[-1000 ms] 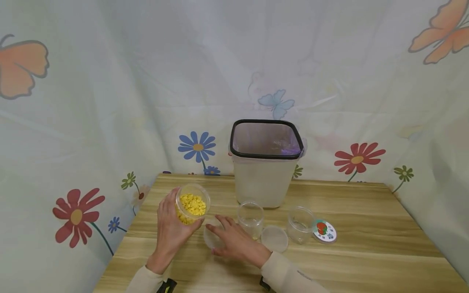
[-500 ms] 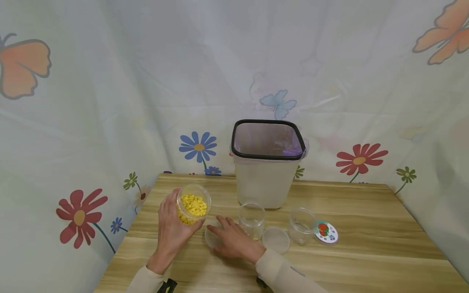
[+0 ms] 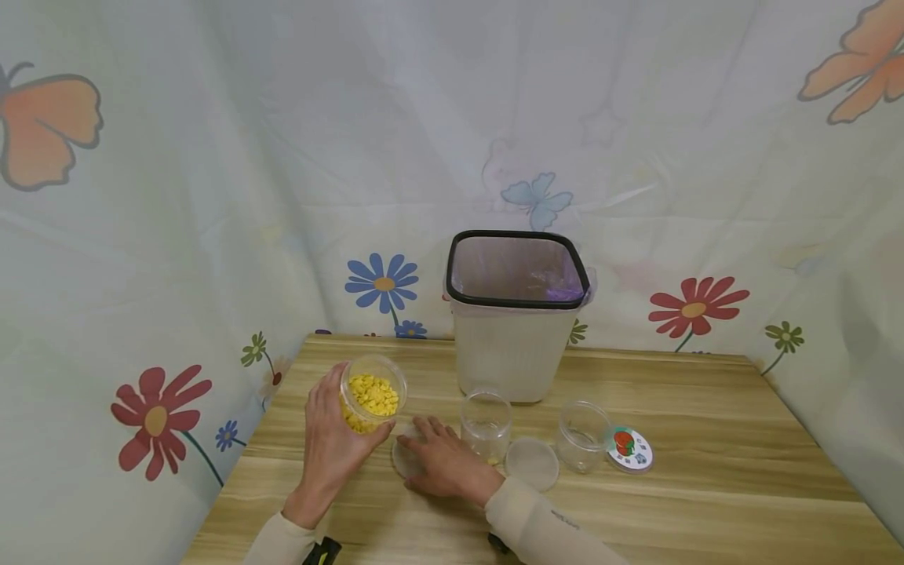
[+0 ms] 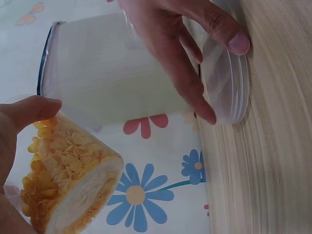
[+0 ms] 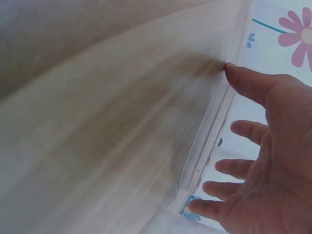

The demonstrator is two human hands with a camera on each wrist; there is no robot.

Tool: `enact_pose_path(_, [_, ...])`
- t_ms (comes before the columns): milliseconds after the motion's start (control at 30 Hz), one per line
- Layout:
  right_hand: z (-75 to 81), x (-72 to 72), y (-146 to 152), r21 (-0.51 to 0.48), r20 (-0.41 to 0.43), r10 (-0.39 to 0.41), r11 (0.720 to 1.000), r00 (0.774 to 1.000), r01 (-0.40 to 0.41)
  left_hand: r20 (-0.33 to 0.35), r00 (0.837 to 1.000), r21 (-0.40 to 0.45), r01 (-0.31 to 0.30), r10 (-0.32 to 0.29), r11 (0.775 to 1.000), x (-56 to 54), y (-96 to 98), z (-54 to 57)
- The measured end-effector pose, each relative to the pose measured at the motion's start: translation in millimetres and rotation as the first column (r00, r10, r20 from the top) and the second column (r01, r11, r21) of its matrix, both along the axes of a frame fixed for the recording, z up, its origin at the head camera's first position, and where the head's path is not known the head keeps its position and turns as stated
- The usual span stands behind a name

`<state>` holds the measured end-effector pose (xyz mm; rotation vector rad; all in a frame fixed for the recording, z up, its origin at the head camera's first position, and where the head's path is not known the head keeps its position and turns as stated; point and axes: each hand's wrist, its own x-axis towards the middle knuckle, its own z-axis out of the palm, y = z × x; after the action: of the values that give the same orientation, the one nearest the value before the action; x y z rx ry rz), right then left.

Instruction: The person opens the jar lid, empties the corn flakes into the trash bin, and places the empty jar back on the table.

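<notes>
My left hand [image 3: 328,439] grips a clear plastic tub [image 4: 87,180] by its side, holding it tilted above the table. Yellow flakes [image 3: 374,395], which look like cornflakes, fill part of the tub. Low over the tabletop, my right hand [image 3: 445,461] reaches across a translucent round lid [image 4: 238,92]. In the left wrist view its thumb touches the lid's rim, and the other fingers spread fairly straight around it. The lid lies flat and is partly covered by that hand in the head view.
Beyond the right hand stand a clear tub [image 3: 486,428] and another clear tub [image 3: 582,439]. A second translucent lid [image 3: 532,464] lies between them. At right is a round lid with a tomato picture [image 3: 628,450]. A lined bin [image 3: 508,353] with a black rim stands behind.
My right hand has lowered and shifted slightly left onto the lid. The left hand and its tub stay almost still. The head view has shifted slightly.
</notes>
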<state>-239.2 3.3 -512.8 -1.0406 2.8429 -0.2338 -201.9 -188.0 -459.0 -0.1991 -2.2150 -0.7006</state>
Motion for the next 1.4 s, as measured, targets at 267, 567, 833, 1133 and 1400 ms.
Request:
enact_pose_path(267, [9.1, 5.6, 2, -0.040, -0.033, 0.050, 0.998, 0.998, -0.051, 0.015, 1.000, 0.008, -0.005, 0.005, 1.000, 1.6, 0.6, 2.4])
enact_pose_path(567, [19.3, 16.2, 6, -0.045, -0.101, 0.109, 0.993, 0.989, -0.114, -0.018, 1.000, 0.010, 0.006, -0.006, 1.000, 0.4, -0.1, 7.8])
enact_pose_path(833, [31.3, 27.6, 13, -0.090, -0.128, 0.128, 0.986, 0.984, -0.140, -0.050, 0.999, -0.001, 0.013, -0.013, 1.000, -0.2, -0.8, 12.9])
enact_pose_path(1133, [46.0, 34.0, 31, -0.148, -0.230, 0.118, 0.977, 0.966, -0.155, -0.067, 0.998, 0.009, 0.018, -0.018, 1.000, -2.5, 2.5, 20.0])
enact_pose_path(1400, [62.5, 37.5, 42, -0.199, -0.252, 0.095, 0.969, 0.963, -0.148, -0.069, 0.997, 0.024, 0.044, -0.042, 0.999, -2.6, 4.8, 23.9])
